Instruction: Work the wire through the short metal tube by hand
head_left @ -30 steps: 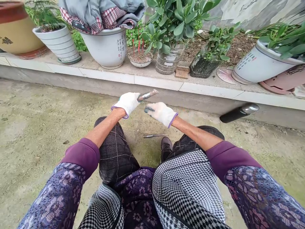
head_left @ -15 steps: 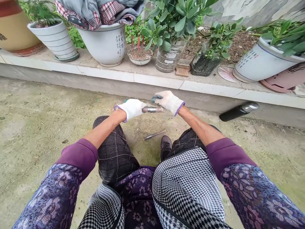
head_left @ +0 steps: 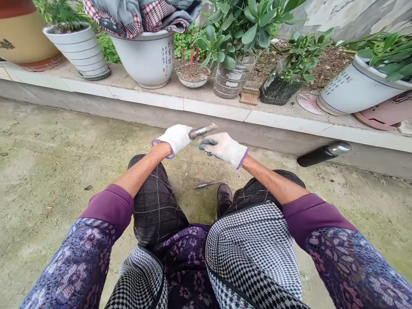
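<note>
Both my hands wear white knit gloves with purple cuffs. My left hand (head_left: 174, 137) is closed round a short grey metal rod (head_left: 203, 130) that sticks out to the right and slightly upward. Just below and right of the rod's end is my right hand (head_left: 222, 147), fingers curled with dark grey fingertips, apart from the rod. I cannot make out anything in it. Both hands hover above my knees. On the concrete ground between my legs lies a thin metal tool (head_left: 207, 184), beside my dark shoe (head_left: 224, 198).
A raised ledge (head_left: 212, 109) runs across ahead with several plant pots, a white pot (head_left: 148, 56) covered by clothing, a glass jar (head_left: 232, 80) and a small brush (head_left: 249, 96). A black cylindrical flask (head_left: 322, 154) lies on the ground at the right, against the ledge.
My right hand came off the rod and dropped lower and toward me. My left hand tilted the rod's free end upward.
</note>
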`<state>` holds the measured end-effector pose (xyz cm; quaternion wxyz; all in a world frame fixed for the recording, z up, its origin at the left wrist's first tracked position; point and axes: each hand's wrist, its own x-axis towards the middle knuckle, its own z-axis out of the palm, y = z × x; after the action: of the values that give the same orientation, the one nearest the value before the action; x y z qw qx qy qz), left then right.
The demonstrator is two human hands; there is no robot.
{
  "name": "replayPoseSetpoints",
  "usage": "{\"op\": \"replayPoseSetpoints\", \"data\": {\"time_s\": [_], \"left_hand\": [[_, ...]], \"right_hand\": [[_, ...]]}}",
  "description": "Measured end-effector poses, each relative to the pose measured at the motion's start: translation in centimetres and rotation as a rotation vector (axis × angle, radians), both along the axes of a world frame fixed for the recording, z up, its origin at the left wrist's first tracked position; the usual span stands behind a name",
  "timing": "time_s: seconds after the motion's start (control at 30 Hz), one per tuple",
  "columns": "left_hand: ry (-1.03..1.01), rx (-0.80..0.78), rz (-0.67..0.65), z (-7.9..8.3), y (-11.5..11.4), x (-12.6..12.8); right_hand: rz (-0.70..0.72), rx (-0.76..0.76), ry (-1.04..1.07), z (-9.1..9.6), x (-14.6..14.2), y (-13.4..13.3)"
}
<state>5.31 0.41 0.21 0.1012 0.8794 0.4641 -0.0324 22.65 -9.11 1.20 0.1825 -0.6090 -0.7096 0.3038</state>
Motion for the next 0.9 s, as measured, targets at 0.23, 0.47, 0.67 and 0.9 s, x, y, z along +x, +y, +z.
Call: {"op": "replayPoseSetpoints", "data": {"time_s": [0.23, 0.47, 0.67, 0.9], "left_hand": [[0.305, 0.047, -0.187, -1.0, -1.1, 0.9], [0.254, -0.017, -0.246, -0.1, -2.3, 0.9], [0.016, 0.009, -0.14, 0.6, -1.5, -0.3], [0.087, 0.071, 0.008, 0.2, 0.2, -0.6]], "right_hand": [[0.0, 0.124, -0.103, 0.1, 1.7, 1.1], [-0.085, 0.057, -0.045, -1.6, 3.0, 4.4], [-0.217, -0.147, 0.21, -2.0, 1.9, 4.0], [-0.028, -0.097, 0.054, -2.0, -0.1, 1.3]]}}
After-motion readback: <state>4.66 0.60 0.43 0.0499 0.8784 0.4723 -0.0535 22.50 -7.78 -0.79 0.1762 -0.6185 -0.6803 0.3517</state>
